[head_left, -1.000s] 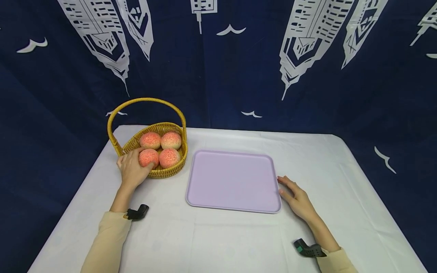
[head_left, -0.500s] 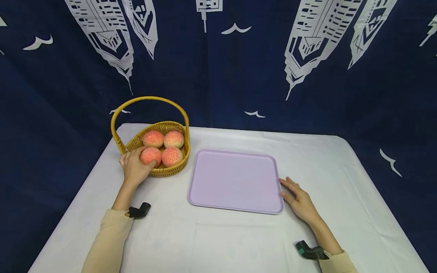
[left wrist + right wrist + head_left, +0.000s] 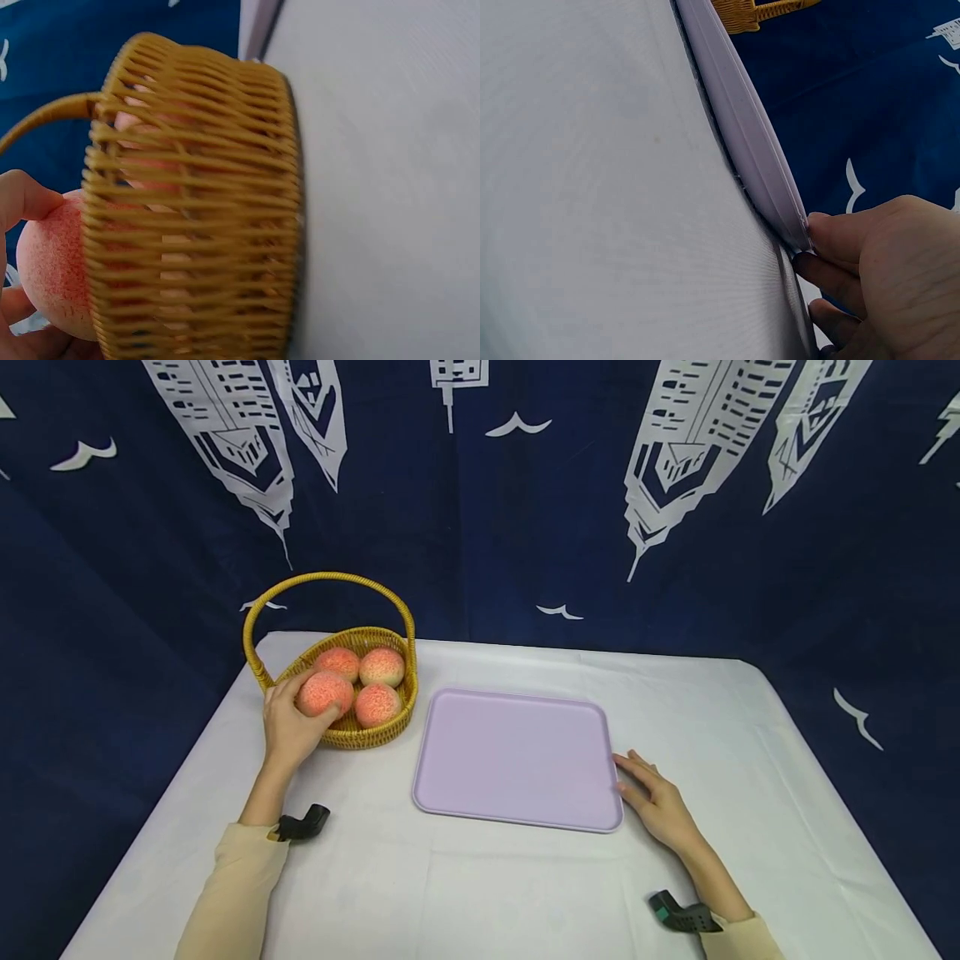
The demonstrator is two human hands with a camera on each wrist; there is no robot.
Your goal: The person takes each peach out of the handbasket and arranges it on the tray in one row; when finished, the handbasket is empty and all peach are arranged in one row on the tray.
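Note:
My left hand (image 3: 291, 727) grips a pinkish-red peach (image 3: 326, 694) between thumb and fingers, at the near left side of a yellow wicker basket (image 3: 365, 739). The peach sits higher than the others; in the left wrist view it (image 3: 52, 262) shows partly above the basket rim. Three more peaches lie inside, among them a near right one (image 3: 378, 705). At the right side of a lilac tray (image 3: 517, 760), my right hand (image 3: 660, 806) touches the edge with thumb and fingertips, its fingers loosely extended. The right wrist view shows this contact at the tray's rim (image 3: 754, 142).
The basket's tall arched handle (image 3: 327, 577) rises over the peaches. Basket and tray stand side by side on a white-covered table (image 3: 525, 893), with a gap between them. Behind the table hangs a dark blue curtain (image 3: 510, 527) with white prints.
My left hand has raised the near left peach a little and shifted slightly left with it. The right hand stays at the tray's edge. The head view has shifted slightly.

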